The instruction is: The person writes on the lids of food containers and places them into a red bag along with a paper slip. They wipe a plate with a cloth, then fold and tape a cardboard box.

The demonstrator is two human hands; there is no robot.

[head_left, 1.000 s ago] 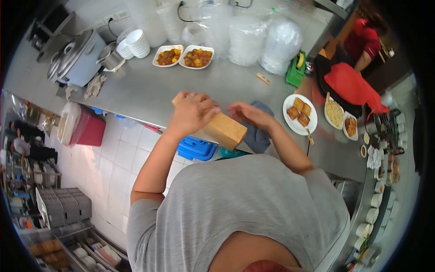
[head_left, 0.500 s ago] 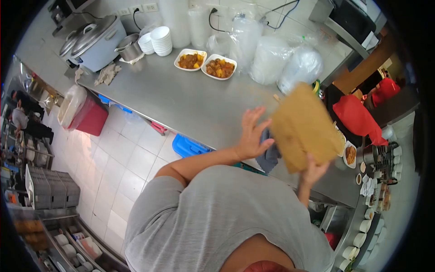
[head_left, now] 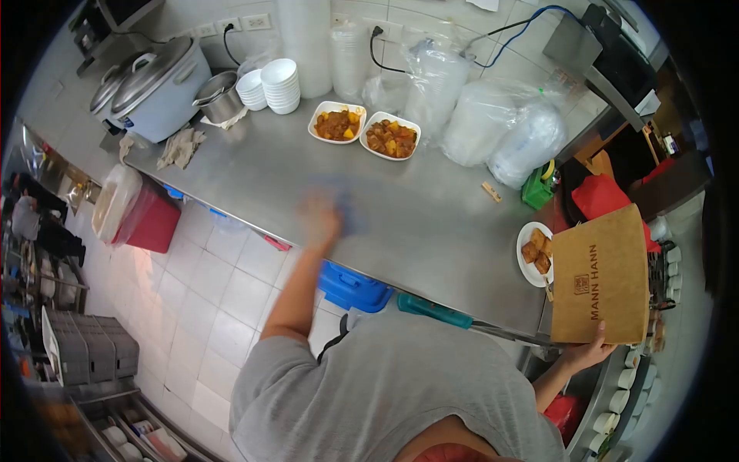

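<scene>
Blurred by motion, my left hand (head_left: pixel 319 218) is over the metal counter (head_left: pixel 254 165) with a blue cloth (head_left: pixel 346 204) held beneath its fingers. My right hand (head_left: pixel 589 352) grips the lower edge of a brown board-like item (head_left: pixel 604 281) marked "MANN HANN", which hangs over the counter's right end. Just left of that item lies a white plate with browned food pieces (head_left: pixel 536 252). Two white bowls of stew with yellow chunks (head_left: pixel 336 125) (head_left: pixel 391 137) stand side by side at the back of the counter.
Along the back are a rice cooker (head_left: pixel 158 88), a metal pot (head_left: pixel 219 96), stacked white bowls (head_left: pixel 280 85) and bagged containers (head_left: pixel 477 123). A green holder (head_left: pixel 537 187) stands at the right. A red bin (head_left: pixel 156 219) is on the floor; people (head_left: pixel 46 231) are at far left.
My left hand has moved left across the counter, and the cloth is now under it. My right hand has carried the brown item right, uncovering the plate of browned food.
</scene>
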